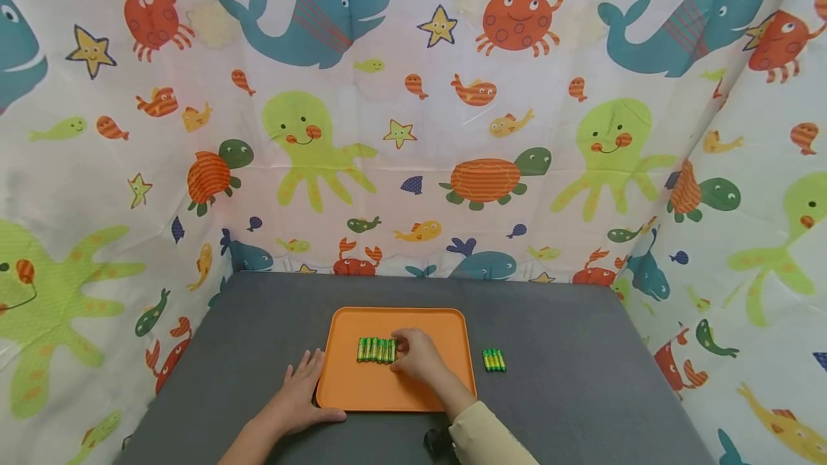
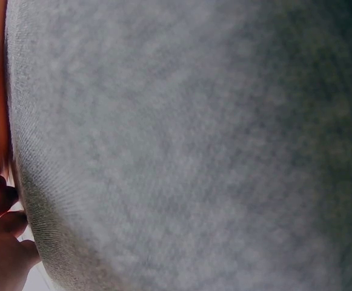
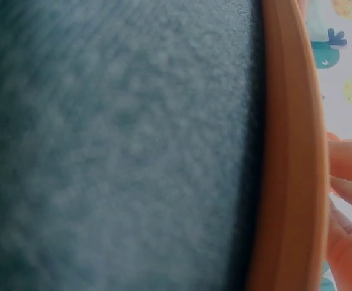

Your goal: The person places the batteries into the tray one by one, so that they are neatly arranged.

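The right hand (image 1: 420,359) pinches the rightmost green cylindrical battery (image 1: 392,351) in its row. The left hand (image 1: 298,392), spread, touches the orange rectangular tray (image 1: 368,392).

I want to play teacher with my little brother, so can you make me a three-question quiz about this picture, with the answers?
1. True or false: the row of green batteries lies on the orange tray.
2. Which hand is at that row's right end?
3. Fill in the gap: the smaller battery group lies on the grey table, to the ____ of the tray.

Key:
1. True.
2. The right hand; the left hand is at the tray's near left corner.
3. Right.
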### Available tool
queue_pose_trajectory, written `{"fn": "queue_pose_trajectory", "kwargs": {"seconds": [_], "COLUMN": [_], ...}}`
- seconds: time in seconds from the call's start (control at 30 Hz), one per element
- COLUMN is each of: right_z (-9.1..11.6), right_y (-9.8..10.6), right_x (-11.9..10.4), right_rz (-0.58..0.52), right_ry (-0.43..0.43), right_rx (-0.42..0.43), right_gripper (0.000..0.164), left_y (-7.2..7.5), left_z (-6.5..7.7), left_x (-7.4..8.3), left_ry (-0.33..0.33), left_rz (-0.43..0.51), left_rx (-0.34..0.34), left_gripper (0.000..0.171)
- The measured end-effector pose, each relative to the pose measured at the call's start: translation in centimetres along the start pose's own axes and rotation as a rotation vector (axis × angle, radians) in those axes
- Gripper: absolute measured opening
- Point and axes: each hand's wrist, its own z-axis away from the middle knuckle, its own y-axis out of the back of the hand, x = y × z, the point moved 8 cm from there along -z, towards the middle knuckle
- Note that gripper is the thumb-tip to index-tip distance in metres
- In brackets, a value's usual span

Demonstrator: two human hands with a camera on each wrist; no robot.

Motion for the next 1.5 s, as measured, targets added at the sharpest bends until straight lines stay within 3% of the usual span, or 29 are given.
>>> {"fn": "queue_pose_trajectory", "kwargs": {"seconds": [0.53,1.1,1.5], "right_z": [0.7,2.8,4.5], "right_y": [1.6,7.2,11.8], "right_x": [-0.4,-0.7,2.2], "right_rz": [-0.036,-0.064,-0.012], "right_ry": [0.024,0.071,0.045], "right_rx": [0.004,0.099,0.211], "right_gripper": [0.063,0.056,0.054], "left_y": [0.0,0.1,0.0], "left_z": [0.0,0.2,0.2], "left_x": [0.0,-0.2,0.0], "left_ry": [-0.004,-0.020,-0.031], "left_rz": [0.007,0.008,0.007], "left_rx": [0.004,0.008,-0.001], "left_gripper": [0.136,0.132,0.131]}}
